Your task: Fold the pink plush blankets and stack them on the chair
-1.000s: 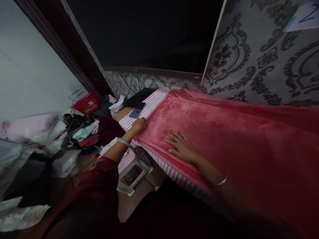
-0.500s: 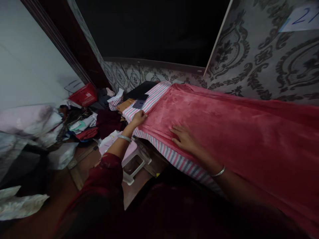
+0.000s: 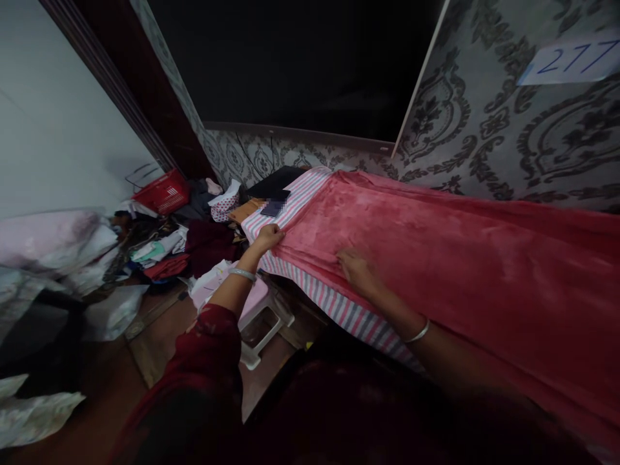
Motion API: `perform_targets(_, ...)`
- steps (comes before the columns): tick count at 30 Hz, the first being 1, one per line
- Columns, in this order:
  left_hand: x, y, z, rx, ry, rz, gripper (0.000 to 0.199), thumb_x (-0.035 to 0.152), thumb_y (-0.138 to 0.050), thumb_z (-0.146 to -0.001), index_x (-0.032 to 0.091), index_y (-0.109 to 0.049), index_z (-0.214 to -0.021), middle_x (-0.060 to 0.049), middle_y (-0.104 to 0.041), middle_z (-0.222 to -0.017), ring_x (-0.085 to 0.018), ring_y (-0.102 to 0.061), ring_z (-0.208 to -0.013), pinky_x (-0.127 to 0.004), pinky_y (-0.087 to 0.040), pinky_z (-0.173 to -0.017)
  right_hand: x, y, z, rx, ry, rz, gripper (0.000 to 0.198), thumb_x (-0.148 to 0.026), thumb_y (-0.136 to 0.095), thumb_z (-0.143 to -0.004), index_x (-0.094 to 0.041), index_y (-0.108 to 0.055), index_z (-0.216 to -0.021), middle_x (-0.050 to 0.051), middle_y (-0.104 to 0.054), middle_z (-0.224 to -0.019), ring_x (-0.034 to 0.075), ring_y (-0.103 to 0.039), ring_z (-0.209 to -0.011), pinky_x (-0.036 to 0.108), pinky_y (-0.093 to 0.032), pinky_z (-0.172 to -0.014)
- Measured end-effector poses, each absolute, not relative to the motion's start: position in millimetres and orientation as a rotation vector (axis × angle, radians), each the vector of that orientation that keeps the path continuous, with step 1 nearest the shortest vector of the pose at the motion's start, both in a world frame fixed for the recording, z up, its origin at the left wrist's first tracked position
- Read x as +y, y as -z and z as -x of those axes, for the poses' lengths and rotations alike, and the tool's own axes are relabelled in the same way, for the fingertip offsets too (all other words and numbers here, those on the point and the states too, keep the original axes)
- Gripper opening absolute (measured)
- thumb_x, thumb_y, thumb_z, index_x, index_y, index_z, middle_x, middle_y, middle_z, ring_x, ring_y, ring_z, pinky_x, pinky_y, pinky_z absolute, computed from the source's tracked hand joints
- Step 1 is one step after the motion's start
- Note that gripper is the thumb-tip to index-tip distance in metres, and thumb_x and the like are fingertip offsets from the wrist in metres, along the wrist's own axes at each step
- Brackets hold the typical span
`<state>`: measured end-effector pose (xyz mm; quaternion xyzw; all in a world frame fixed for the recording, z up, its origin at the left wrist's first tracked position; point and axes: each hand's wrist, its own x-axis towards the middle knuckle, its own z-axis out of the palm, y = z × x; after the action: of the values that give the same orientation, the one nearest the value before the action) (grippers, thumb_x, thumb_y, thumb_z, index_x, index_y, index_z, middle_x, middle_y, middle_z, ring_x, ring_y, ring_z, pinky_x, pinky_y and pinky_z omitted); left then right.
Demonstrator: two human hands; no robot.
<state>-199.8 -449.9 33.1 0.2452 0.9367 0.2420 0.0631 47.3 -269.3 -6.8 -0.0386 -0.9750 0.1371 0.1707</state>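
Red plush fabric (image 3: 436,271) lies spread out flat on a striped cloth (image 3: 334,303), along the patterned wall (image 3: 489,123) below a big dark screen (image 3: 300,64). Left hand (image 3: 270,237) at the fabric's near left corner, fingers curled, pinching the edge. Right hand (image 3: 356,270) further right on the fabric near its front edge, fingers bent and touching it, blurred; cannot tell if it pinches or only presses. Silvery bangle on each wrist, dark red sleeve (image 3: 208,342) on left arm. Dark phone (image 3: 272,208), partly pixelated, on striped cloth just beyond left hand. Stool (image 3: 254,303), pink top and white legs, below left forearm. Clothes pile (image 3: 210,244) and red basket (image 3: 163,192) off to the left. Paper sign (image 3: 571,62) reading 277 on wall, upper right.
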Motion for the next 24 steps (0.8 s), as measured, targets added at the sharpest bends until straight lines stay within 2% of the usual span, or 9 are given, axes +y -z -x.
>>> perform_targets(3, -449.4, -35.6, 197.4, 2.873, -0.633, -0.728, 0.009, 0.022, -0.061, -0.083, 0.016, -0.068, -0.084, -0.003, -0.067, -0.079, -0.019, -0.063, -0.08, -0.027, -0.047, -0.072, -267.2, 5.9, -49.7, -2.815, -0.403, 0.009, 0.03, -0.02, -0.044, -0.101, -0.018, -0.074, -0.104, 0.012, -0.075, -0.108, 0.025, -0.067, -0.104, 0.038, -0.052, -0.097)
perform_targets(6, -444.7, -43.5, 192.3, 2.93, -0.542, -0.731, 0.024, 0.018, -0.061, -0.083, 0.014, -0.072, -0.103, -0.012, -0.072, -0.107, -0.026, -0.067, -0.099, -0.031, -0.05, -0.084, -258.3, 0.8, -54.7, -2.817, -0.518, 0.025, 0.036, -0.029, -0.04, -0.105, -0.02, -0.073, -0.118, 0.011, -0.074, -0.117, 0.024, -0.067, -0.11, 0.039, -0.051, -0.1)
perform_targets(9, -430.0, -53.8, 181.5, 3.029, -0.474, -0.918, 0.048, 0.023, -0.055, -0.09, 0.01, -0.061, -0.137, -0.022, -0.056, -0.145, -0.034, -0.057, -0.13, -0.04, -0.046, -0.104, -246.7, -6.8, -61.7, -2.802, -0.476, 0.16, 0.044, -0.037, -0.041, -0.106, -0.021, -0.063, -0.141, 0.013, -0.067, -0.137, 0.029, -0.06, -0.129, 0.045, -0.045, -0.11)
perform_targets(12, -406.2, -56.1, 167.5, 2.999, -0.315, -1.396, 0.06, 0.034, -0.047, -0.098, 0.014, -0.044, -0.155, -0.019, -0.037, -0.164, -0.034, -0.034, -0.152, -0.048, -0.032, -0.121, -242.5, -9.7, -69.8, -2.881, -0.314, 0.298, 0.056, -0.047, -0.048, -0.103, -0.026, -0.049, -0.155, 0.013, -0.044, -0.162, 0.036, -0.035, -0.151, 0.059, -0.03, -0.12)
perform_targets(15, -386.3, -45.2, 159.3, 2.808, -0.084, -1.587, 0.062, 0.042, -0.045, -0.1, 0.021, -0.042, -0.158, -0.012, -0.032, -0.169, -0.033, -0.023, -0.158, -0.058, -0.023, -0.124, -247.9, -6.0, -76.2, -3.016, -0.285, 0.357, 0.064, -0.057, -0.049, -0.101, -0.032, -0.041, -0.159, 0.01, -0.027, -0.17, 0.036, -0.023, -0.157, 0.064, -0.021, -0.123)
perform_targets(18, -378.0, -29.1, 162.0, 2.78, 0.005, -1.467, 0.062, 0.044, -0.036, -0.101, 0.024, -0.04, -0.159, -0.011, -0.034, -0.168, -0.032, -0.028, -0.156, -0.063, -0.025, -0.122, -254.1, -1.7, -79.6, -3.001, -0.334, 0.364, 0.068, -0.062, -0.046, -0.102, -0.031, -0.036, -0.162, 0.009, -0.02, -0.172, 0.035, -0.02, -0.158, 0.063, -0.017, -0.125)
perform_targets(21, -377.7, -23.2, 167.8, 2.838, -0.078, -1.538, 0.061, 0.046, -0.034, -0.101, 0.032, -0.04, -0.159, -0.008, -0.036, -0.167, -0.031, -0.032, -0.155, -0.063, -0.031, -0.12, -254.9, -2.6, -85.3, -2.974, -0.396, 0.351, 0.069, -0.063, -0.044, -0.102, -0.03, -0.035, -0.162, 0.007, -0.02, -0.173, 0.033, -0.015, -0.159, 0.06, -0.014, -0.127)
perform_targets(23, -378.5, -27.5, 168.1, 2.832, -0.097, -1.603, 0.053, 0.048, -0.043, -0.1, 0.041, -0.048, -0.152, -0.003, -0.044, -0.163, -0.033, -0.038, -0.151, -0.06, -0.039, -0.116, -252.1, -6.4, -93.8, -2.978, -0.443, 0.32, 0.069, -0.063, -0.045, -0.102, -0.029, -0.036, -0.161, 0.006, -0.022, -0.172, 0.032, -0.013, -0.159, 0.058, -0.014, -0.127)
perform_targets(24, -378.5, -31.2, 166.8, 2.822, -0.092, -1.63, 0.049, 0.048, -0.05, -0.099, 0.041, -0.054, -0.147, -0.004, -0.049, -0.159, -0.033, -0.044, -0.147, -0.058, -0.043, -0.113, -249.8, -8.9, -100.1, -2.987, -0.468, 0.294, 0.069, -0.063, -0.045, -0.102, -0.029, -0.038, -0.161, 0.006, -0.024, -0.172, 0.031, -0.015, -0.159, 0.058, -0.014, -0.127)
